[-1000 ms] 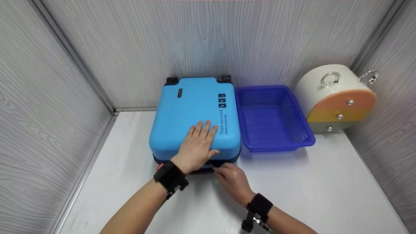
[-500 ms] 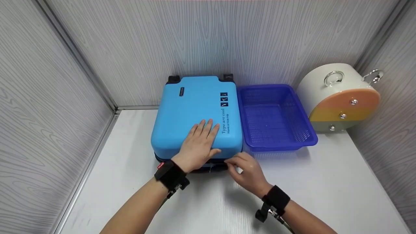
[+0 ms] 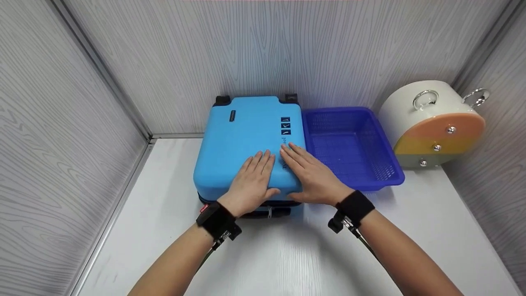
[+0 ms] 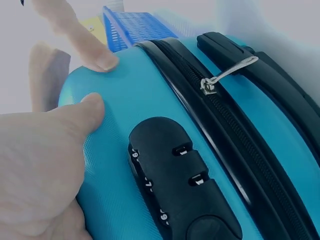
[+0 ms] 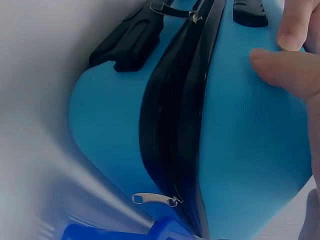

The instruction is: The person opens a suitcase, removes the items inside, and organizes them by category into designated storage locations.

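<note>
A light blue hard-shell suitcase (image 3: 246, 135) lies flat on the white table. On its lid, near the front edge, rests my left hand (image 3: 251, 183) with fingers straight. My right hand (image 3: 318, 179) lies flat on the lid's front right part, fingers extended and covering some printed lettering. The left wrist view shows a black combination lock (image 4: 175, 175) beside the zipper, and a silver zipper pull (image 4: 230, 73) near the black carry handle (image 4: 270, 85). Another zipper pull (image 5: 154, 199) sits near the suitcase's corner in the right wrist view. Neither hand holds anything.
A blue perforated plastic basket (image 3: 396, 179) stands against the suitcase's right side. Farther right is a cream rounded box (image 3: 411, 96) with striped front, knobs and metal rings. Grey wood-grain panels (image 3: 263, 49) enclose the table at the back and sides.
My right hand, earlier with pinched fingers at the front zipper seam, has moved right along it, then up onto the lid and flattened. The left hand has stayed on the lid.
</note>
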Tool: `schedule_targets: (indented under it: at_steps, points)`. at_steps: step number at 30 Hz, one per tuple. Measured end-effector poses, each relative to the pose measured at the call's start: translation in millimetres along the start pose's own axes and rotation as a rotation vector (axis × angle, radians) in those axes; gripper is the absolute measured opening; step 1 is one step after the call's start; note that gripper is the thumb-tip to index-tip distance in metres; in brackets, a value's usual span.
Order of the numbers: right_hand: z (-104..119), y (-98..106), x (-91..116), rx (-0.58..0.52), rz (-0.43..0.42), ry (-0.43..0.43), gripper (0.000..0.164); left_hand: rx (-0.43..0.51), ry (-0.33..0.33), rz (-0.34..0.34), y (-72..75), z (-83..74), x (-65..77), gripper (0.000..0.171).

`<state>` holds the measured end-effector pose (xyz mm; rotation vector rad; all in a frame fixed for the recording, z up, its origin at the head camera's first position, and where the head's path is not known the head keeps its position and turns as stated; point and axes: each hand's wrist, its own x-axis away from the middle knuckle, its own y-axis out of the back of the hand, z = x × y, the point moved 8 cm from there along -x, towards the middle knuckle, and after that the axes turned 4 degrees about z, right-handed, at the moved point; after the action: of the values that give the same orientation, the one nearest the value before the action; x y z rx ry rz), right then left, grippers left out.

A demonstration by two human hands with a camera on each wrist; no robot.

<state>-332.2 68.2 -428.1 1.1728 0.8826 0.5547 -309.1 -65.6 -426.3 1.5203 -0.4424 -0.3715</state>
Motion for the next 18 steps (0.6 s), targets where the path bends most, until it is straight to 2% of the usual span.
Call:
schedule_targets:
  at_steps: [3, 9, 15, 18]
  points:
    - [-1, -5, -5, 0.012, 0.035, 0.001, 0.121, 0.004, 0.000, -0.009, -0.1, -0.1, 1.3, 0.090]
    - [0, -8, -6, 0.012, 0.015, 0.008, 0.115, 0.024, 0.000, -0.072, -1.3, -2.2, 8.6, 0.085]
    - [-1, -9, -6, -0.002, 0.001, 0.000, 0.113, 0.007, -0.018, -0.150, -7.3, -14.2, 30.5, 0.084]
    - [0, -9, -6, -0.009, -0.007, -0.001, 0.113, 0.036, -0.033, -0.202, -13.2, -22.0, 46.0, 0.083]
